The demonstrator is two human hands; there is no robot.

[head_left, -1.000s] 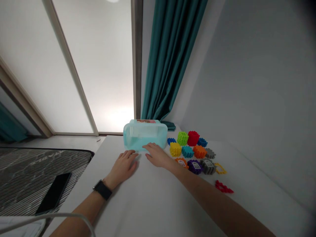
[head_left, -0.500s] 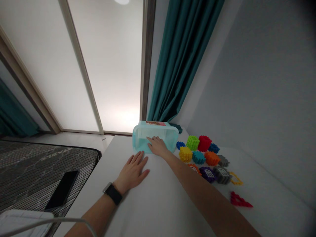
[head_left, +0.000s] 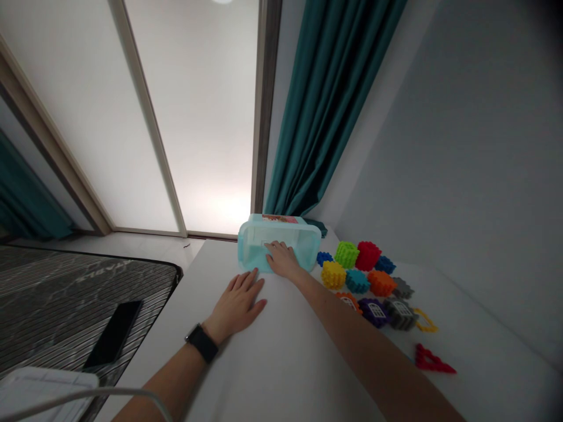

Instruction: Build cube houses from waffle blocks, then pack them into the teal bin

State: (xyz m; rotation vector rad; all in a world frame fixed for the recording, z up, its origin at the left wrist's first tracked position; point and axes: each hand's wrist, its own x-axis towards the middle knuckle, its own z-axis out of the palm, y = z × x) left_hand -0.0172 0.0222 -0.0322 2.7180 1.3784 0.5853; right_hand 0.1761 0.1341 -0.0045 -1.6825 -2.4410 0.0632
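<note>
A translucent pale aqua plastic box (head_left: 279,246) lies at the far edge of the white table (head_left: 281,369), with a printed label along its top. My right hand (head_left: 282,261) rests flat against the box's front wall, fingers extended, not visibly gripping it. My left hand (head_left: 237,306) lies flat on the table just below the box, fingers spread and empty. To the right of the box sit several knobbly toy blocks, including a lime green block (head_left: 346,255) and a red block (head_left: 368,255). A yellow block (head_left: 333,275) is nearest my right hand.
Further blocks and flat window-shaped pieces lie right of my right forearm, with a red frame piece (head_left: 433,361) nearest the table's right side. A black phone (head_left: 113,334) lies on a striped mat (head_left: 74,293) left of the table, below a white cable (head_left: 88,395).
My right hand has slid further up onto the box's front wall. My left hand has spread its fingers on the table. The whole scene has shifted right in view as my head turned.
</note>
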